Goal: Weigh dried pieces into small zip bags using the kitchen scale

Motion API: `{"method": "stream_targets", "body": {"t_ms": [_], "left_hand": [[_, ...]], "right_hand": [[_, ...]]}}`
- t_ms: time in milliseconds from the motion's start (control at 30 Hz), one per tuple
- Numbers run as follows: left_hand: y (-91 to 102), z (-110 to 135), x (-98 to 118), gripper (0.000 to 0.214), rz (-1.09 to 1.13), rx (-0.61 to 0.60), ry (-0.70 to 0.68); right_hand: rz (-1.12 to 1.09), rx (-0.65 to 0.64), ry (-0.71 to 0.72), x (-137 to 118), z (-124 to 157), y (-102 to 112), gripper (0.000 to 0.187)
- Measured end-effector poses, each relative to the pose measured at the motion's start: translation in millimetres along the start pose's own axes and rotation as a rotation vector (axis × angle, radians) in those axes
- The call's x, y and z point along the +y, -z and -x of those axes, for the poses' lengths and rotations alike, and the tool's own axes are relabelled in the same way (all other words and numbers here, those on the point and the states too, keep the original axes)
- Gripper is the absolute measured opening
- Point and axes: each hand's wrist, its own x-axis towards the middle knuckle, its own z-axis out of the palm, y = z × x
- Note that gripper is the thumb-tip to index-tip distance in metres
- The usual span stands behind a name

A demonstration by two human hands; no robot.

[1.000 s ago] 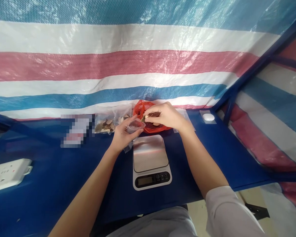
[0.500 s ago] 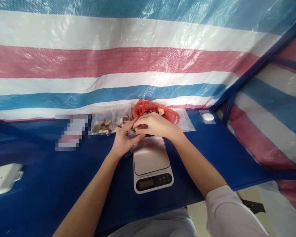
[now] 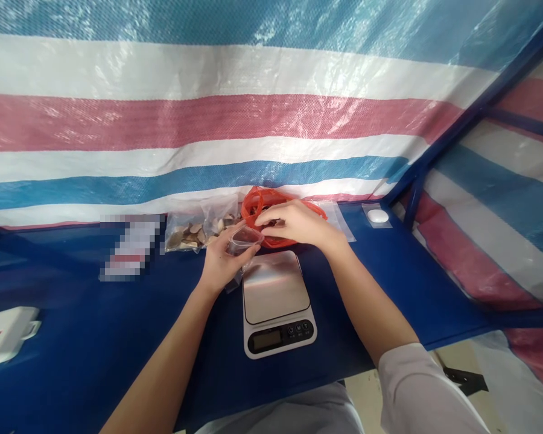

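Behind the digital scale (image 3: 276, 286), the left hand (image 3: 221, 265) curled round a clear plastic tub (image 3: 244, 240). The right hand (image 3: 301, 223), grip loosely spread, hovered beside it above a red bag (image 3: 253, 202).

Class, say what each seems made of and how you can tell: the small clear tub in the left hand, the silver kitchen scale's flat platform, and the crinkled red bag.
The small clear tub looks like thin, glossy plastic: its walls are see-through. The silver scale platform looks like smooth stainless steel, given its soft reflections, though coated metal is possible. The crinkled red bag looks like thin, shiny plastic film, creased and translucent.
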Motion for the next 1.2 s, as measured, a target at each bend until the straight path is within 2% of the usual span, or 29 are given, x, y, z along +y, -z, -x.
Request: {"method": "stream_targets", "body": {"t_ms": [167,267,367,567,767,1033,1200], "left_hand": [[-0.1,-2.1,2.6,0.056,0.044,0.002,0.004],[-2.4,-5.1,1.3,0.056,0.070,-0.013,-0.006],[-5.7,-7.9,-2.2,0.055,0.085,-0.011,-0.030],[-9.7,-8.0,-2.3,0.051,0.053,0.005,-0.001],[-9.1,-5.6,1.8,0.052,0.052,0.004,0.006],[-8.9,-2.7,4.3,0.055,0.034,0.042,0.040],[-8.7,-1.7,5.6,0.058,0.048,0.033,0.055]], "right_hand": [[0.083,0.032,-0.190,34.1,14.1,20.4,0.024],[0.160,-0.007,-0.219,52.9,15.6,16.5,0.027],[0.239,-0.085,-0.256,60.7,12.5,5.4,0.024],[0.412,-0.132,-0.378,53.7,5.7,-10.2,0.020],[0.506,-0.133,-0.468,50.5,1.5,-20.6,0.025],[0.598,-0.172,-0.489,45.7,-1.8,-28.3,0.032],[0.566,-0.165,-0.459,42.2,-0.5,-27.1,0.033]]}}
